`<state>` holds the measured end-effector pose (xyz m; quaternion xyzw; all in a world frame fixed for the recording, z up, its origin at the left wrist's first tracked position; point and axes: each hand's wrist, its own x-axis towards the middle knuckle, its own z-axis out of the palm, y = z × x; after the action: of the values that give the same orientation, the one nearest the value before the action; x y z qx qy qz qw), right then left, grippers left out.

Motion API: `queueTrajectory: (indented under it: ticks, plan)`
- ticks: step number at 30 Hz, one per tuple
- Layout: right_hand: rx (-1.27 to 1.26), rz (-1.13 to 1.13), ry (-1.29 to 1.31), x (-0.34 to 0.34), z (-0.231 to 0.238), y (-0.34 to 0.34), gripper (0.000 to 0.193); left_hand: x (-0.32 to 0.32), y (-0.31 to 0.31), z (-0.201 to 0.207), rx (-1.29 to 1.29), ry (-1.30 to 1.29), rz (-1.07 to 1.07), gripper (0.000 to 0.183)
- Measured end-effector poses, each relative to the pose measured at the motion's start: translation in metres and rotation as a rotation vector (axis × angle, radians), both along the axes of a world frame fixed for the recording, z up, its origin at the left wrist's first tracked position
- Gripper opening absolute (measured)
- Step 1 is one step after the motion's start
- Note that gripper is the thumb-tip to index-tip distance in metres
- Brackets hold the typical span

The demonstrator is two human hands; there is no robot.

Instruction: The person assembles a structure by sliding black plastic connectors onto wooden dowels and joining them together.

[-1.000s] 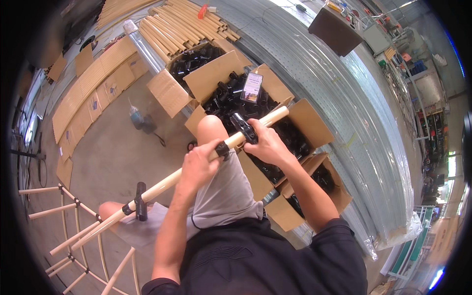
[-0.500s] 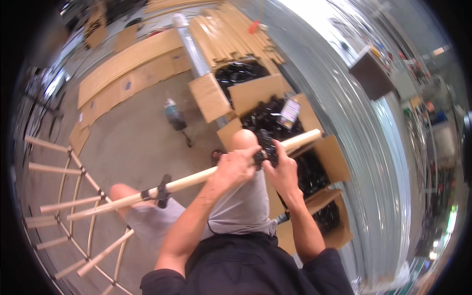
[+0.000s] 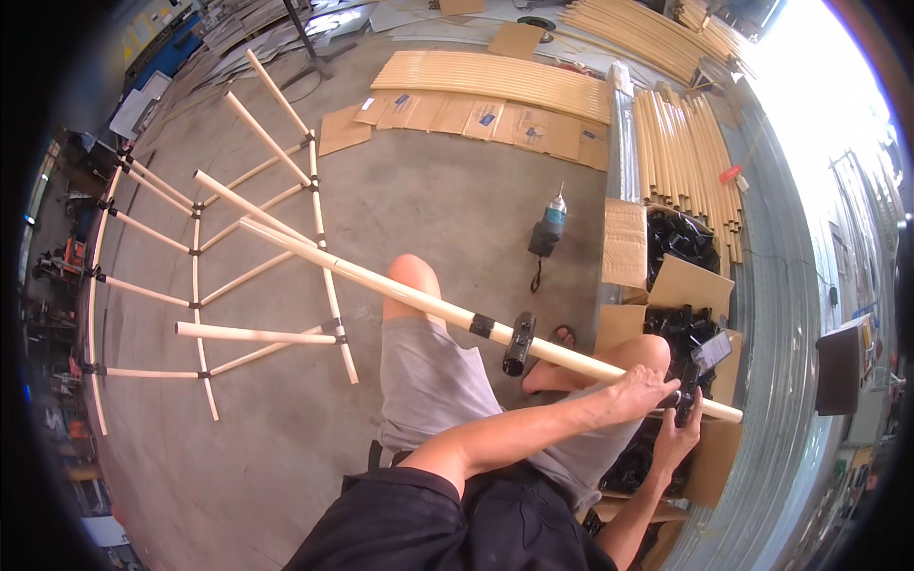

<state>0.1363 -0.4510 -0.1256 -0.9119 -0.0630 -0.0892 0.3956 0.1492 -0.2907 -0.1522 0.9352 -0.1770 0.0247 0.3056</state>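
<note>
A long beige pipe (image 3: 419, 297) lies slantwise across my thighs. My left hand (image 3: 640, 394) is closed over it near its right end, fingertips against a black pipe joint (image 3: 684, 398). From below and beside, my right hand (image 3: 678, 440) grips this joint, its thumb and fingers closed. Farther left along the same pipe sit a black collar (image 3: 483, 325) and another black joint (image 3: 519, 344), which stands crosswise. My fingers partly hide the joint between my hands.
A frame of beige pipes (image 3: 319, 214) with black joints stands on the floor at left. Open cartons (image 3: 624, 238) of black joints line my right side, a phone (image 3: 711, 352) on one. Beyond my knees are a cordless driver (image 3: 546, 233), a bottle (image 3: 556, 209) and stacked pipes (image 3: 490, 81).
The view has swung left, so my hands and the pipe appear farther right and more of the frame shows. Both hands stay at the same joint.
</note>
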Motion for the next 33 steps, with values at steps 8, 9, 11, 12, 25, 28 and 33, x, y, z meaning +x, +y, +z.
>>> queueTrajectory:
  ticks: [8,9,11,12,25,28,33]
  plan:
    - [0.011,-0.137,0.035,-0.005,0.024,0.020,0.064,-0.002,0.014,0.016,-0.114,-0.116,-0.012,0.037]
    - [-0.006,-0.164,0.041,-0.004,0.025,0.021,0.067,-0.004,0.016,0.017,-0.095,-0.156,-0.025,0.042]
    - [-0.019,-0.209,0.041,-0.004,0.025,0.017,0.072,-0.001,0.016,0.029,-0.090,-0.128,-0.054,0.051]
    - [0.007,-0.211,-0.001,-0.007,0.022,0.011,0.073,-0.002,0.015,0.043,-0.098,-0.052,-0.072,0.055]
    - [0.191,-0.278,0.026,-0.031,-0.015,-0.016,0.062,-0.075,0.182,0.100,-0.171,0.036,0.086,0.056]
    - [0.270,-0.265,0.011,-0.030,-0.023,-0.024,0.063,-0.100,0.298,0.071,-0.019,0.217,0.316,0.053]
    - [0.316,-0.232,0.018,-0.026,-0.026,-0.036,0.060,-0.113,0.307,0.028,0.282,0.191,0.137,0.037]
